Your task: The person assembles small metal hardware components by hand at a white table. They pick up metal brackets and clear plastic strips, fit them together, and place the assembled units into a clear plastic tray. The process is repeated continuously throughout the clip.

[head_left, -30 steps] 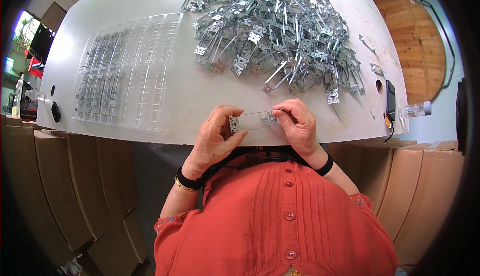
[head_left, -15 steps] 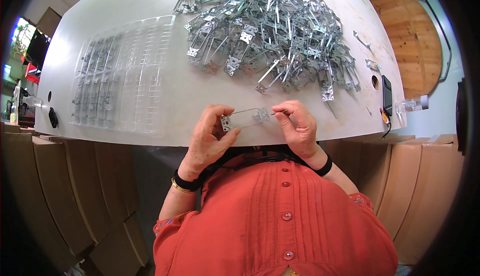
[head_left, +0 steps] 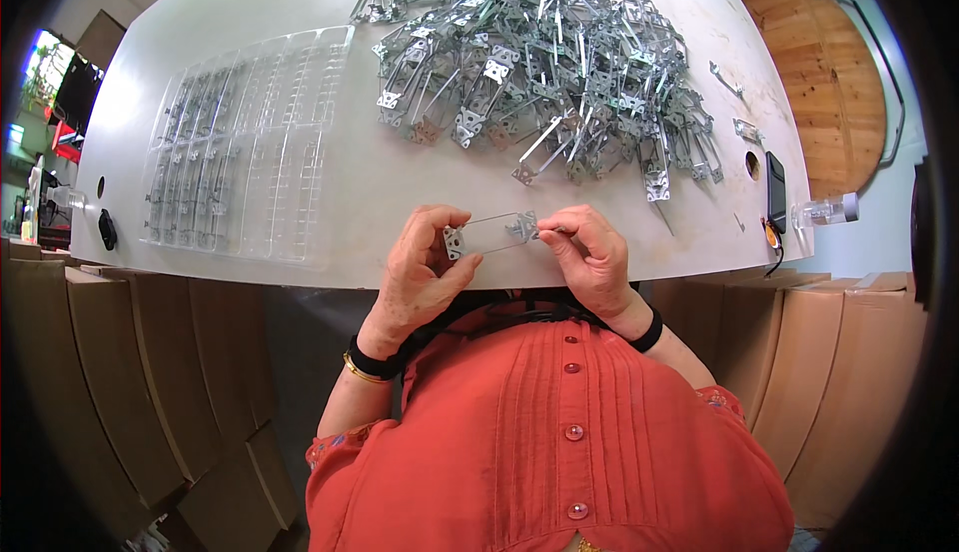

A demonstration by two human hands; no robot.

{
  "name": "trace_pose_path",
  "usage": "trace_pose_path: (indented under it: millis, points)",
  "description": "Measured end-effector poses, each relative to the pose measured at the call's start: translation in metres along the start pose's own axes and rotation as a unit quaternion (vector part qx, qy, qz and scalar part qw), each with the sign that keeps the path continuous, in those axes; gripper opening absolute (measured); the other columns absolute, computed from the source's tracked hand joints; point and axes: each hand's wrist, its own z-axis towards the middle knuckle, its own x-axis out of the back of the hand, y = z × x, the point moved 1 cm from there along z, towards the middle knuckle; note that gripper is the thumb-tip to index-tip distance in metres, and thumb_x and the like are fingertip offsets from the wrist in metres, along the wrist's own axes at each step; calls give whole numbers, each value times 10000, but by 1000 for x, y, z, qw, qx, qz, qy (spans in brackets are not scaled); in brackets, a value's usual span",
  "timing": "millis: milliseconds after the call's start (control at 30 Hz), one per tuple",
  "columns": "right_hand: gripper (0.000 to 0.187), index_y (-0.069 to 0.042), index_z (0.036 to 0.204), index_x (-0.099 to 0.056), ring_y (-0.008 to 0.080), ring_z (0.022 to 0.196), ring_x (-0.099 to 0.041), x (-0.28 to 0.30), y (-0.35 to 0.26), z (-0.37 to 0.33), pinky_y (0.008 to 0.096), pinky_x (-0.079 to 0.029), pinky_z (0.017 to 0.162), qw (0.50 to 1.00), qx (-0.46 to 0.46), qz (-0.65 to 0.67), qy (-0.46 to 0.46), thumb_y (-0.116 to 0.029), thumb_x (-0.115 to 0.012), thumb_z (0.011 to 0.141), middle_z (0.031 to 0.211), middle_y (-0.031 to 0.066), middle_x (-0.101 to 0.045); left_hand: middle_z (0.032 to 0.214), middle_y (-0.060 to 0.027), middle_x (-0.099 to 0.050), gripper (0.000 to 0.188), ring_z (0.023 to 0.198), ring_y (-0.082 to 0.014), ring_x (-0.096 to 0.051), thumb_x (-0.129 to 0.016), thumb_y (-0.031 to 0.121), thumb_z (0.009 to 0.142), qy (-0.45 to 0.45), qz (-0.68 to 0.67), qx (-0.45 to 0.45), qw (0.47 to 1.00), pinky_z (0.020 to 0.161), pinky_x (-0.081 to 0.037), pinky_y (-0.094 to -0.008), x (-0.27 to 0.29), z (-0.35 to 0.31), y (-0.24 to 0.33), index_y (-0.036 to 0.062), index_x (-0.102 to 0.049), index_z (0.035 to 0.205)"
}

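Note:
Close to the table's near edge, my left hand (head_left: 413, 264) grips a metal bracket frame (head_left: 454, 243) by its left end plate, thumb below and fingers above. Two thin parallel rods join that plate to a second holed plate at the right end. My right hand (head_left: 595, 260) is closed in a pinch right at this second plate. Between its thumb and forefinger is a small thin dark piece, mostly covered by the fingertips. I cannot tell whether it has entered the plate.
Beyond my hands lies a big heap of similar metal brackets (head_left: 539, 72). A clear plastic tray (head_left: 300, 152) on the left has brackets in its left slots. A phone-like black device (head_left: 775, 190) and a clear bottle (head_left: 827, 209) are at the right edge. Cardboard boxes (head_left: 130, 382) flank me.
My right hand has moved slightly left, bringing its pinched fingertips up to the bracket's right plate. My left hand keeps its grip almost in place.

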Motion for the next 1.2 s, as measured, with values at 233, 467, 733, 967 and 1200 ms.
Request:
trace_pose_path:
  millis: [233, 467, 733, 967, 1200]
  points:
    - [144, -49, 1039, -728, 203, 791, -670, 0, 3, -3, 318, -525, 651, 1000, -17, -3, -8, -46, -840, 947, 980, 73, -723, 1201, -5, -569, 471, 868, -44, -513, -801, -74, 897, 9, 28, -25, 999, 701, -440, -212, 0, 3, 5, 19, -618, 1321]
    - [134, -39, 1052, -732, 206, 778, -660, 2, -4, 3, 312, -521, 659, 999, 32, -21, -6, 26, -796, 953, 967, 88, -711, 1154, 0, -591, 459, 777, -43, -497, -828, -59, 873, 20, 51, -45, 997, 633, -419, -222, -1, 4, 9, 33, -642, 1282]
    - [93, -35, 1028, -726, 153, 753, -604, 2, -6, 1, 276, -489, 658, 1000, -8, -24, -15, -12, -799, 976, 961, 69, -679, 1137, 2, -604, 454, 757, -41, -498, -845, -29, 894, 21, 21, -72, 997, 635, -422, -229, 0, 5, 3, 49, -654, 1298]
    - [95, -30, 1013, -719, 156, 789, -600, 0, 0, -4, 277, -492, 697, 998, -47, 25, -11, -34, -808, 982, 956, 66, -653, 1169, -38, -614, 457, 756, -88, -523, -837, 21, 913, 13, 31, -87, 996, 648, -462, -263, 4, 5, 5, 63, -653, 1329]
    - [95, -46, 999, -721, 172, 799, -585, -1, -2, -5, 286, -467, 708, 998, -61, -3, -9, -69, -812, 983, 945, 58, -647, 1163, -77, -617, 485, 768, -149, -576, -822, 17, 906, 5, 9, -77, 997, 691, -516, -308, 0, 3, -1, 65, -630, 1349]
